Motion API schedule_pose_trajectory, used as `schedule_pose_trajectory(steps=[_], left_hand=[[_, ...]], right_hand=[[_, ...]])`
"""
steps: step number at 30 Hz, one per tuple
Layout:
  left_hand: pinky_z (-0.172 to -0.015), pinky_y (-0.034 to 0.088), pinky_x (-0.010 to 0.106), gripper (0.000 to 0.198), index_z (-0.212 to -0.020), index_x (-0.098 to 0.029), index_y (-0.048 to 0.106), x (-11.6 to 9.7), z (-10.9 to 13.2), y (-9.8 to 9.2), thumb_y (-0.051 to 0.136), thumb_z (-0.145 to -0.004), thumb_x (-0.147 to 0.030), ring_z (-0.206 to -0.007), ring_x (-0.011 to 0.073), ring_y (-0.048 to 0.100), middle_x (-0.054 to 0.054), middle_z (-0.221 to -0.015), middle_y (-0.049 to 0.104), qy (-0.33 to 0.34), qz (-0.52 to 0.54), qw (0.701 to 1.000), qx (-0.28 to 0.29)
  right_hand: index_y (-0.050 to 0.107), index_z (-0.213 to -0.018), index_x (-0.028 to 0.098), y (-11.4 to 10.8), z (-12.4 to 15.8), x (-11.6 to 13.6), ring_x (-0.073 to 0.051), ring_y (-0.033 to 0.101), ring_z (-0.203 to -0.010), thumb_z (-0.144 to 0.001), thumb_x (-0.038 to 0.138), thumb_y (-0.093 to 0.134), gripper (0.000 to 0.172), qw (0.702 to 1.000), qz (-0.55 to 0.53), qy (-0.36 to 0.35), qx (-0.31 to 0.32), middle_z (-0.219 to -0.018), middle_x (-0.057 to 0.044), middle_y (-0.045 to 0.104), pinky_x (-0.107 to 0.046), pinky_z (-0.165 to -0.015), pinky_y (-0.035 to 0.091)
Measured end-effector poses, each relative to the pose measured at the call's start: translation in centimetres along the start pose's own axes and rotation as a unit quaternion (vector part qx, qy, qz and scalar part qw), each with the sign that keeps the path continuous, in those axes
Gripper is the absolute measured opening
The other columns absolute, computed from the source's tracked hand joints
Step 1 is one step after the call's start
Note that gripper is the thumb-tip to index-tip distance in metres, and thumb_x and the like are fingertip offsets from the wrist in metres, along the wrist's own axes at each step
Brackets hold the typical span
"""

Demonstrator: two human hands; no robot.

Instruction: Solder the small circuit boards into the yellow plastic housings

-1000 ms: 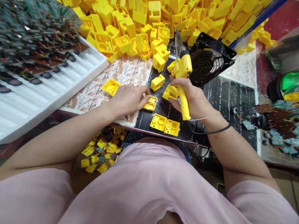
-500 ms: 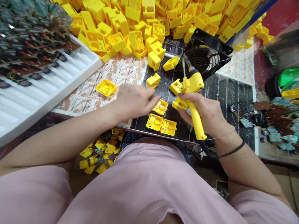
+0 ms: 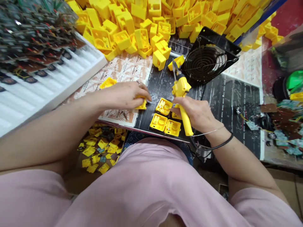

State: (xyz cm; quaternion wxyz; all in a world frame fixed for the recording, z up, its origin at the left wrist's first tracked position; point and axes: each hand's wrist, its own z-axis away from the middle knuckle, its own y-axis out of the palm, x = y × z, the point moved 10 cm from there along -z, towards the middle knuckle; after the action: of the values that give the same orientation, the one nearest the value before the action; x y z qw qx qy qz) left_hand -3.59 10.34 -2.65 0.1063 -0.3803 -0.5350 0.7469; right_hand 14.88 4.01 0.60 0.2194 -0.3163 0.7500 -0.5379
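Observation:
My left hand (image 3: pixel 132 96), a ring on one finger, closes over a yellow plastic case (image 3: pixel 142 104) at the left edge of the black mat, hiding most of it. My right hand (image 3: pixel 195 113) is wrapped round the handle of a yellow soldering gun (image 3: pixel 183 110), its metal tip pointing away from me. The fingertips of that hand touch another yellow case (image 3: pixel 176 114), partly covered by them. Close by lie several open cases with their hollow sides up, among them a front left one (image 3: pixel 158 122) and a front right one (image 3: pixel 172 127).
A large heap of yellow cases (image 3: pixel 142 34) fills the back. A black fan (image 3: pixel 205 63) stands beyond the soldering gun. At left, a white foam tray (image 3: pixel 94 63) bears stacked circuit boards (image 3: pixel 35 47). Loose boards (image 3: pixel 288 138) lie at right; more yellow parts (image 3: pixel 101 151) sit below the table edge.
My left hand has drawn back left and now grips a case. My right hand has moved left and nearer with the soldering gun, bringing a case down beside the open ones.

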Motion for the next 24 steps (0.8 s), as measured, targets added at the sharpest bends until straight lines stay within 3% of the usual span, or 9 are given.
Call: schedule_pose_trajectory(steps=[4, 7, 10, 12, 15, 17, 19, 21, 24], left_hand=[[-0.112, 0.059, 0.053, 0.059, -0.150, -0.021, 0.069, -1.0, 3.0, -1.2, 0.046, -0.101, -0.044, -0.132, 0.0357, 0.069, 0.013, -0.156, 0.068, -0.060, -0.067, 0.990, -0.106], [-0.094, 0.064, 0.051, 0.064, -0.143, -0.018, 0.072, -1.7, 4.5, -1.0, 0.056, -0.102, -0.064, -0.127, 0.0411, 0.070, 0.019, -0.145, 0.073, -0.119, -0.167, 0.968, -0.145], [-0.076, 0.063, 0.047, 0.056, -0.132, -0.018, 0.077, -1.9, 4.6, 0.5, 0.056, -0.102, -0.060, -0.115, 0.0420, 0.074, 0.021, -0.129, 0.079, -0.132, -0.213, 0.961, -0.115], [-0.079, 0.063, 0.046, 0.051, -0.136, -0.019, 0.076, -2.3, 4.5, 1.4, 0.054, -0.102, -0.051, -0.111, 0.0394, 0.076, 0.018, -0.128, 0.080, -0.098, -0.194, 0.971, -0.097], [-0.101, 0.062, 0.043, 0.051, -0.147, -0.021, 0.069, -4.0, 5.0, 2.1, 0.048, -0.106, -0.041, -0.119, 0.0307, 0.076, 0.012, -0.139, 0.079, 0.008, -0.104, 0.992, -0.076], [-0.109, 0.059, 0.039, 0.052, -0.149, -0.020, 0.066, -4.4, 5.9, 1.5, 0.045, -0.108, -0.043, -0.125, 0.0272, 0.076, 0.011, -0.144, 0.078, 0.040, -0.056, 0.994, -0.081], [-0.116, 0.056, 0.042, 0.055, -0.146, -0.020, 0.068, -3.0, 6.9, -0.5, 0.044, -0.108, -0.051, -0.134, 0.0300, 0.072, 0.011, -0.151, 0.075, -0.021, -0.068, 0.989, -0.133], [-0.123, 0.051, 0.052, 0.059, -0.145, -0.020, 0.069, 0.0, 8.2, -2.8, 0.042, -0.107, -0.056, -0.143, 0.0374, 0.066, 0.012, -0.158, 0.070, -0.157, -0.120, 0.964, -0.180], [-0.120, 0.050, 0.065, 0.066, -0.153, -0.018, 0.064, 4.0, 9.5, -3.3, 0.042, -0.105, -0.058, -0.145, 0.0468, 0.061, 0.018, -0.159, 0.066, -0.306, -0.147, 0.933, -0.121]], right_hand=[[0.068, -0.129, 0.024, -1.2, 0.5, -0.3, -0.017, 0.074, -0.079, -0.118, 0.035, 0.052, 0.023, 0.999, 0.007, 0.008, -0.037, -0.093, -0.003, 0.077, -0.027, -0.057, 0.039], [0.067, -0.130, 0.025, -1.8, 1.2, -0.4, -0.019, 0.076, -0.085, -0.116, 0.037, 0.056, 0.022, 0.999, -0.015, -0.001, -0.043, -0.096, -0.003, 0.077, -0.029, -0.066, 0.051], [0.063, -0.132, 0.023, -1.7, 1.6, 0.0, -0.023, 0.077, -0.090, -0.113, 0.043, 0.062, 0.028, 0.998, -0.039, -0.022, -0.046, -0.100, -0.005, 0.078, -0.034, -0.078, 0.060], [0.061, -0.131, 0.023, -1.2, 1.9, 0.0, -0.024, 0.078, -0.090, -0.113, 0.041, 0.061, 0.025, 0.999, -0.038, -0.018, -0.032, -0.102, -0.006, 0.078, -0.034, -0.079, 0.062], [0.061, -0.132, 0.024, -0.8, 2.4, -0.3, -0.023, 0.080, -0.090, -0.113, 0.036, 0.060, 0.023, 0.998, -0.062, 0.008, -0.015, -0.108, -0.006, 0.080, -0.032, -0.073, 0.062], [0.061, -0.136, 0.025, -1.3, 2.8, -0.4, -0.024, 0.082, -0.093, -0.110, 0.040, 0.067, 0.030, 0.994, -0.104, 0.013, -0.023, -0.111, -0.005, 0.081, -0.032, -0.072, 0.064], [0.062, -0.138, 0.026, -2.2, 3.1, -0.7, -0.025, 0.083, -0.093, -0.106, 0.045, 0.075, 0.039, 0.989, -0.136, 0.017, -0.048, -0.110, -0.004, 0.082, -0.033, -0.073, 0.066], [0.065, -0.137, 0.028, -3.2, 3.4, -1.1, -0.025, 0.084, -0.091, -0.104, 0.043, 0.079, 0.038, 0.986, -0.141, 0.025, -0.083, -0.107, -0.003, 0.083, -0.034, -0.075, 0.068], [0.068, -0.134, 0.031, -4.5, 3.7, -1.5, -0.024, 0.084, -0.087, -0.107, 0.032, 0.074, 0.028, 0.983, -0.100, 0.039, -0.147, -0.107, -0.002, 0.086, -0.034, -0.076, 0.070]])
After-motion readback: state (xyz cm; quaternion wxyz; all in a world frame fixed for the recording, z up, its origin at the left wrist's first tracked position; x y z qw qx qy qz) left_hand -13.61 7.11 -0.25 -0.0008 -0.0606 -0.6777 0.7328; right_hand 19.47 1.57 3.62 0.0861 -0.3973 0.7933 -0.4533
